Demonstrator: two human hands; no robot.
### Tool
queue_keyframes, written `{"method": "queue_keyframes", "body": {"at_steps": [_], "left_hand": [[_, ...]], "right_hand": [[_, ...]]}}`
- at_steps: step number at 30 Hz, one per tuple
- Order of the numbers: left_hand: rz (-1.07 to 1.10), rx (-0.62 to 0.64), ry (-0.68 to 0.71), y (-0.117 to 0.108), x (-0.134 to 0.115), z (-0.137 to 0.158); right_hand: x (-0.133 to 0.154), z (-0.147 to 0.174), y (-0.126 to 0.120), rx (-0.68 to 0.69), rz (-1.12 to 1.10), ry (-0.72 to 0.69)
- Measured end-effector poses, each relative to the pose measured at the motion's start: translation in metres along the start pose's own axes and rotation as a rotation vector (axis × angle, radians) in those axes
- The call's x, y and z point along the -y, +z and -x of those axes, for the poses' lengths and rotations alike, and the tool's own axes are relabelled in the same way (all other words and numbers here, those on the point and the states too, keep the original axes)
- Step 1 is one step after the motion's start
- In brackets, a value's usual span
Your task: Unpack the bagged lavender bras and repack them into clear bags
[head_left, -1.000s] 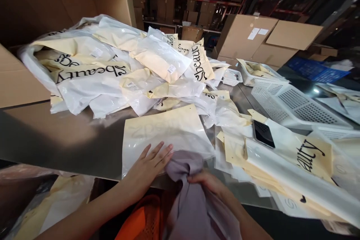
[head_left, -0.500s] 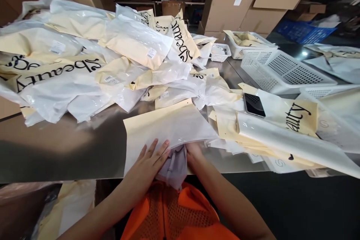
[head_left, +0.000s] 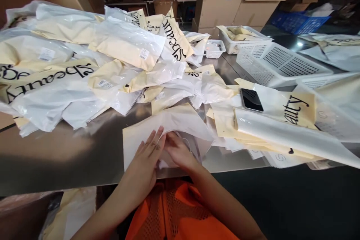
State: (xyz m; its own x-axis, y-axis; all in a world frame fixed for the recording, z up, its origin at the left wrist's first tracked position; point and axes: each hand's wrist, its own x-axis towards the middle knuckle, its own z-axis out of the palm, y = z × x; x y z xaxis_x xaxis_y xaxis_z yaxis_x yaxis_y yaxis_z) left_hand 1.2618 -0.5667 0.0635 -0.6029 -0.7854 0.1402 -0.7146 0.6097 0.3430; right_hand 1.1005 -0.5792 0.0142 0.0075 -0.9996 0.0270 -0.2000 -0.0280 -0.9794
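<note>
1. Left hand (head_left: 146, 153) lies flat, fingers together, on the cream bag (head_left: 180, 125) at the counter (head_left: 70, 157) edge.
2. Right hand (head_left: 177, 152) reaches into the bag's mouth; grip unclear.

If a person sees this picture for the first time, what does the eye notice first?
First, the big heap of cream and white plastic bags printed "beauty", covering the left of the steel table. Then both hands, left hand and right hand, pressing one bag at the near edge. A dark phone lies on bags to the right.
</note>
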Motion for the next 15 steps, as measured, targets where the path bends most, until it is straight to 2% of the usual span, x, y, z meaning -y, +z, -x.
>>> {"method": "queue_keyframes", "body": {"at_steps": [4,6,8,10,12,15], "left_hand": [[0.081,0.02,0.005,-0.013,0.01,-0.004],[0.058,0.053,0.058,-0.011,0.007,-0.005],[0.023,0.087,0.114,-0.004,0.001,-0.005],[-0.009,0.105,0.144,0.004,-0.003,-0.001],[-0.008,0.1,0.141,0.011,-0.002,0.005],[0.047,0.049,0.089,0.01,0.008,0.014]], "right_hand": [[-0.002,0.027,-0.024,0.227,0.137,-0.15],[-0.004,0.03,-0.019,0.402,0.161,-0.257],[-0.004,0.027,-0.001,0.536,0.169,-0.362],[-0.004,0.021,0.019,0.524,0.214,-0.421],[-0.002,0.017,0.03,0.447,0.264,-0.438],[-0.001,0.025,0.016,0.394,0.396,-0.421]]}}
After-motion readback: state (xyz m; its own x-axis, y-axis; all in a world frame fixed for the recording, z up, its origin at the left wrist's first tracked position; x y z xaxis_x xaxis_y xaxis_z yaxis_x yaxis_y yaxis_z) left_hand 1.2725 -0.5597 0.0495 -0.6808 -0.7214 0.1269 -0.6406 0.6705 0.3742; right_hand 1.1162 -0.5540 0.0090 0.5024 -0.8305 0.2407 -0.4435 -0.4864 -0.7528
